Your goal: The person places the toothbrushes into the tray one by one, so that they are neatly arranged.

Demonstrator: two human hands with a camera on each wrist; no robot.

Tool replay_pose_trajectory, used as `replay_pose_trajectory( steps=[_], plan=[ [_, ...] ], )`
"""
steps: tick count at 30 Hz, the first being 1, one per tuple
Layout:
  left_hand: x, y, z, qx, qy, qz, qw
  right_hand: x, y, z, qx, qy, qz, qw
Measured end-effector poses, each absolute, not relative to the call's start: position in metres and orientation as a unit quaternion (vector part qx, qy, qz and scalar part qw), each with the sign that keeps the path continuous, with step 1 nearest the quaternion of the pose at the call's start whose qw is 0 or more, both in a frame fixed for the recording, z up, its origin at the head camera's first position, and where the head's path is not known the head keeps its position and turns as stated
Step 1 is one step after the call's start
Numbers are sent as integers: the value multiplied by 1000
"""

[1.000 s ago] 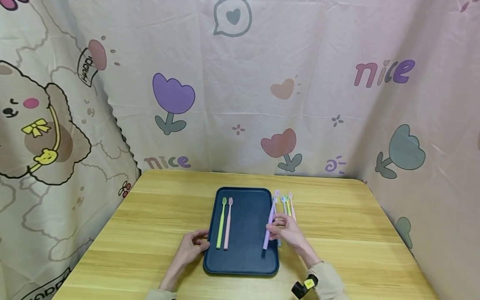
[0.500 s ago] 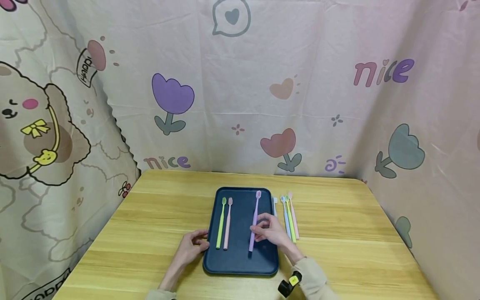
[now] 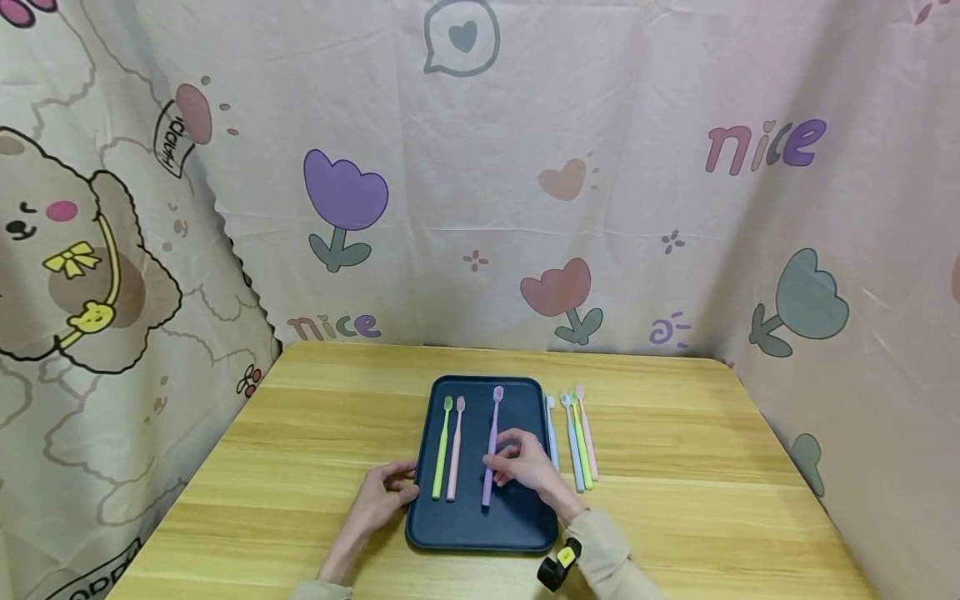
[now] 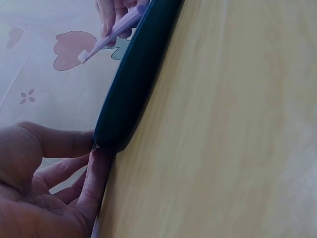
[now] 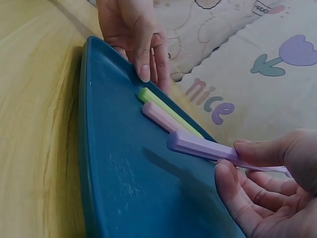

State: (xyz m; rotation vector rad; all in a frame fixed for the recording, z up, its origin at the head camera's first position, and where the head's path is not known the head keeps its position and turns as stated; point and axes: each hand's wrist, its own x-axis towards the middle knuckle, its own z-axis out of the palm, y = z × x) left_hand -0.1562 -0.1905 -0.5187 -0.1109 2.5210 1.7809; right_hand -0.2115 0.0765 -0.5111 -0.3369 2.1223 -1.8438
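My right hand [image 3: 525,462] pinches a purple toothbrush [image 5: 198,148] by its handle, thumb on one side and fingers on the other, over the middle of a dark blue tray [image 3: 480,527]. The brush's head points to the far side, and its shadow falls on the tray in the right wrist view. My left hand [image 3: 381,497] holds the tray's left rim between thumb and finger, as the left wrist view [image 4: 64,173] shows close up. Inside the tray on the left, a green toothbrush [image 3: 442,446] and a pink toothbrush [image 3: 456,450] lie side by side.
Right of the tray on the wooden table [image 3: 675,433] lie a blue toothbrush [image 3: 575,450], a green toothbrush [image 3: 582,446] and a pink toothbrush [image 3: 588,433]. Another blue toothbrush [image 3: 552,433] lies right along the tray's edge. A printed curtain [image 3: 465,192] hangs behind.
My right hand has carried the purple toothbrush leftward, from the tray's right edge to its middle. My left hand has stayed at the left rim.
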Motion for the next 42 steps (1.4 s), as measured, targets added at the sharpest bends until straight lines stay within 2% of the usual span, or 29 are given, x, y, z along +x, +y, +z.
replay_pose_trajectory(
  steps=[42],
  plan=[
    [-156,-191,-519,-28,812,582,27,-222,41,-527,-115,796,-582,116]
  ],
)
